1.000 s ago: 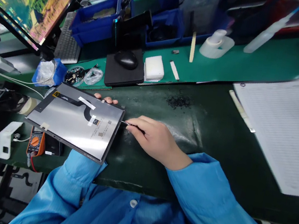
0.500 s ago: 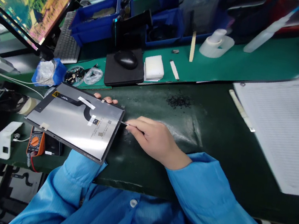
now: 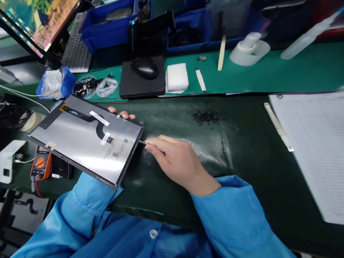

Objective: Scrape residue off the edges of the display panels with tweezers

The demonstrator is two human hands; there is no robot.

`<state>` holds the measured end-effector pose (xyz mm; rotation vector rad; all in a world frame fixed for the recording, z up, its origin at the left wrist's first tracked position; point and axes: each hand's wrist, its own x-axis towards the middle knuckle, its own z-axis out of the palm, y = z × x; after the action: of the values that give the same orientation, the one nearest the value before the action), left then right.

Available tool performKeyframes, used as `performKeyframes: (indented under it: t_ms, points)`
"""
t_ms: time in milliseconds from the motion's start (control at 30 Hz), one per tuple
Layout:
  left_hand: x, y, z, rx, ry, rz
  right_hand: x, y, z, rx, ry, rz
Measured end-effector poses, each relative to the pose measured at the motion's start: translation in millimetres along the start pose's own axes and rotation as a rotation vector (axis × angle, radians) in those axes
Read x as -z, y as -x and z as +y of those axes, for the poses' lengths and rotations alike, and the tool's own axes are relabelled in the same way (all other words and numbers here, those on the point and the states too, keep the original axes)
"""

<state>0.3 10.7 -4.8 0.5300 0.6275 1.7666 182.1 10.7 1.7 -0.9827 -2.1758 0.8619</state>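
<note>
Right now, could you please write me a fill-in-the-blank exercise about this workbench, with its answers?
1. The right hand pinches a thin metal tool between finger and ____.
2. The panel hides most of the left hand, whose sleeve is ____.
3. The multimeter has a round ____ dial.
Missing words: thumb; blue; orange.

Left hand (image 3: 123,115) holds panel (image 3: 86,137); right hand (image 3: 178,161) pinches thin tool (image 3: 142,142), seemingly touching edge.
</note>
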Motion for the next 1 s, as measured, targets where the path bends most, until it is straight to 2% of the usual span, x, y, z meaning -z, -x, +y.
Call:
performKeyframes:
  t_ms: [167, 400, 600, 767, 1000]
  points:
    - [0.6, 0.5, 1.2, 0.013, -0.036, 0.0, 0.1, 0.1, -3.8, -0.111, -0.083, -0.004]
    - [0.7, 0.6, 0.2, -0.031, -0.008, -0.039, -0.7, -0.2, 0.4, -0.026, 0.002, 0.018]
    - [5.8, -1.8, -1.4, -0.041, -0.055, -0.017, -0.3, 0.3, -2.9, -0.127, -0.097, 0.024]
    - [5.2, -2.3, -0.5, -0.032, -0.077, 0.001, 2.3, -0.2, -2.4, -0.033, -0.016, 0.041]
    - [3.8, -3.0, 1.0, -0.028, -0.09, -0.007, 0.9, -0.5, -4.0, -0.12, -0.081, 0.024]
